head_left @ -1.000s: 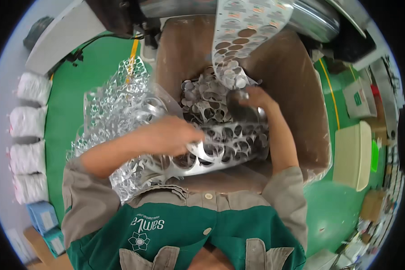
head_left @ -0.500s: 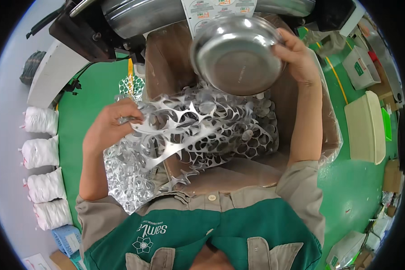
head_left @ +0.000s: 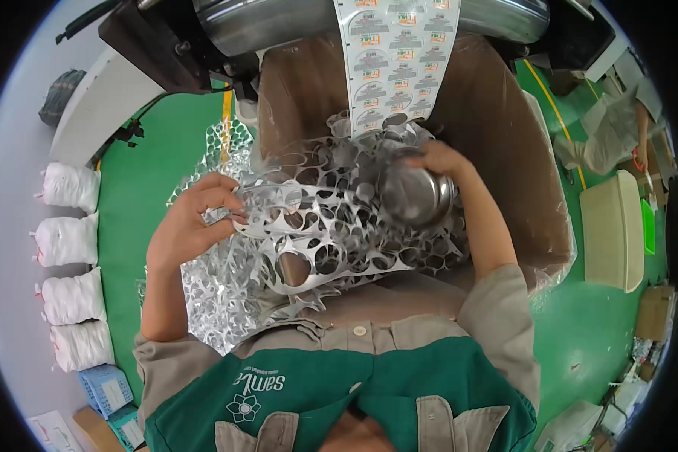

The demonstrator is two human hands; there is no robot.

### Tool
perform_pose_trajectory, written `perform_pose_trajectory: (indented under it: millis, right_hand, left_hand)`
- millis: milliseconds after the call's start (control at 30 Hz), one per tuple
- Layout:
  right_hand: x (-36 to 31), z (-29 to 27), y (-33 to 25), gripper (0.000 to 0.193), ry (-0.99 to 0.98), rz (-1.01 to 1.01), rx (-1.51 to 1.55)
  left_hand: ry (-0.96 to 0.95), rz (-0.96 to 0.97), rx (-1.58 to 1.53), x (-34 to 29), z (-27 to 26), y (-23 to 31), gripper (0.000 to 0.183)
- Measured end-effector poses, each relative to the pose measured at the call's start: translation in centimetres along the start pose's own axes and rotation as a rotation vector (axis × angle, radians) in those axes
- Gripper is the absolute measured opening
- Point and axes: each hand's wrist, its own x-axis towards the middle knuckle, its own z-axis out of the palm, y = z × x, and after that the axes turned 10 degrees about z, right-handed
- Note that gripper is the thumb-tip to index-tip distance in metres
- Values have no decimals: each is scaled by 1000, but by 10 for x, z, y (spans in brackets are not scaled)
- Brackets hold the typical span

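Below a shiny metal roller (head_left: 490, 19), a big bin with a brown plastic-looking lining (head_left: 497, 128) is being worked over, and it's pretty crammed. The punched foil web (head_left: 279, 242) – silver, full of round holes – is stretched across the near left part of the bin, with its left end outside the rim. That end is pinched between the thumb and fingers of the left hand (head_left: 200, 218), grip narrow. A round stainless steel bowl (head_left: 414, 197) is held by its upper edge in the right hand (head_left: 438, 160), over the right part of the foil. Both are smeared by motion blur, so whether the bowl is touching the foil can't be told.

From the roller a printed foil strip (head_left: 399, 60) is hung down into the bin, with cut-out holes near its lower end. More foil scrap (head_left: 218, 309) is heaped just left of the bin. Along the left wall, four white bundles (head_left: 71, 294) are lined up – and a cream tub (head_left: 610, 233) is parked on the green floor (head_left: 557, 331) off to the right.
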Motion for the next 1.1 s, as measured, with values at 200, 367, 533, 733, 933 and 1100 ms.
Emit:
perform_pose_trajectory:
  millis: [200, 367, 533, 733, 933, 1100]
  right_hand:
    - [-92, -93, -56, 40, -170, -552, 797]
    - [-93, -66, -93, 35, -442, -636, 1771]
    - [-30, 6, -74, 51, -307, -96, 531]
    - [-52, -13, -81, 44, 176, -344, -315]
    - [-99, -84, -85, 46, -31, -682, 1103]
    - [-36, -49, 11, 44, -414, -550, 1385]
  left_hand:
    - [-94, 140, -192, 0, -20, 13, 21]
    - [-158, 412, 125, -1, 5, 52, 17]
    - [-382, 335, 348, -17, 24, 56, 18]
    - [-335, 349, 161, -17, 40, 40, 23]
    - [-129, 322, 127, -14, 33, 30, 15]
    - [-127, 39, 31, -15, 27, 27, 12]
